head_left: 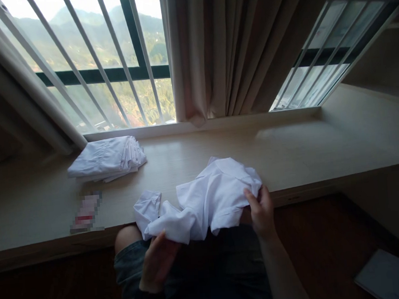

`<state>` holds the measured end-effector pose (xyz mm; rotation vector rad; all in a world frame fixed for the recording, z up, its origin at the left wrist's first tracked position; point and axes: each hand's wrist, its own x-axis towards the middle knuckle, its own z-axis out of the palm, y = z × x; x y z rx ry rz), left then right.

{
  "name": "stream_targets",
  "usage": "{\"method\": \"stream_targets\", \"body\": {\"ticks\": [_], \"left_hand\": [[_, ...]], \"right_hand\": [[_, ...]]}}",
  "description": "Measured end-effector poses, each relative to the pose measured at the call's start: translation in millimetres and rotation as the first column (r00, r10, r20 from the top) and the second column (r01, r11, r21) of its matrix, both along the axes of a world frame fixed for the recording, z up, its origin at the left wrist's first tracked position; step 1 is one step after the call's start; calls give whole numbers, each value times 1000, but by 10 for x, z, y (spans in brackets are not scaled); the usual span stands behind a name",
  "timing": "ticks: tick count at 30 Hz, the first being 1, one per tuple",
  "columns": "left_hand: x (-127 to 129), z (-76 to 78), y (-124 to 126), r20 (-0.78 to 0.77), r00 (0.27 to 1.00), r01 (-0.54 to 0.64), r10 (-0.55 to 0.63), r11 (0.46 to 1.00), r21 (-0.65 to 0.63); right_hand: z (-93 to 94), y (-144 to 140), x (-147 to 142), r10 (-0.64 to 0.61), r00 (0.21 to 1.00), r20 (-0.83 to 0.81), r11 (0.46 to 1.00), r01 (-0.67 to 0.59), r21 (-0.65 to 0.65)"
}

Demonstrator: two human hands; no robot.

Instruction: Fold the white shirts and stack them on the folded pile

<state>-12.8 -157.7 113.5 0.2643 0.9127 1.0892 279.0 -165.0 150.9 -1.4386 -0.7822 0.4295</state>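
A loosely bunched white garment (219, 189) lies partly on the wooden ledge and hangs over its front edge above my lap. At its lower left, my left hand (160, 261) pinches the cloth, with the thumb on top and the other fingers mostly hidden. My right hand (262, 213) is closed on the garment's right side, thumb over the fabric. One narrow, sleeve-like part trails to the left, ending in a folded flap. Which kind of garment it is, I cannot tell for certain.
A folded stack of white cloth (107, 159) sits on the ledge (289, 147) at the left, by the window. In front of it lies a blurred-out flat item (87, 212). Curtains (229, 50) hang behind. A pale flat object (392, 272) is low at the right.
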Motion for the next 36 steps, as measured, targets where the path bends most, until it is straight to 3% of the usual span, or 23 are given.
{"method": "stream_targets", "body": {"ticks": [4,7,9,11,14,16,18,20,22,25,28,30,32,34,36], "left_hand": [[72,127,76,-42,999,-7,8,1000,27],[37,136,106,-113,991,-56,67,994,94],[-35,93,120,-182,983,-9,31,993,117],[-117,15,136,-319,945,97,-68,992,76],[-197,-126,157,-626,747,304,-222,952,25],[-200,-193,160,-802,551,417,-230,908,27],[-174,-206,155,-878,436,450,-196,893,24],[-145,-152,153,-864,486,363,-132,930,62],[-142,-40,166,-775,633,166,7,976,144],[-231,165,224,-573,764,-174,295,950,258],[-414,310,313,-389,765,-387,514,849,360],[-532,347,364,-350,736,-398,579,789,468],[-591,343,381,-480,619,-246,622,734,634],[-549,301,347,-677,337,112,654,686,719],[-389,217,262,-757,75,533,649,616,581]], "right_hand": [[-303,10,188,-46,992,-115,998,40,-53],[-486,-45,381,-244,963,-117,968,233,-99],[-521,-90,507,-390,917,-88,918,380,-112],[-479,-115,592,-460,884,-84,887,453,-90],[-323,-97,594,-409,907,-96,912,409,-22],[-193,-68,530,-324,945,-49,946,323,-20],[-58,-52,464,-245,968,47,967,247,-63],[73,-60,445,-204,969,143,972,218,-92],[184,-91,493,-188,953,239,973,214,-89],[276,-164,653,-87,943,321,987,124,-97],[293,-281,795,10,999,47,997,-7,-77],[302,-386,829,71,975,-211,996,-80,-34],[325,-488,798,178,920,-349,983,-182,20],[351,-549,691,268,886,-378,963,-254,88],[368,-542,493,293,873,-390,956,-257,142]]}}
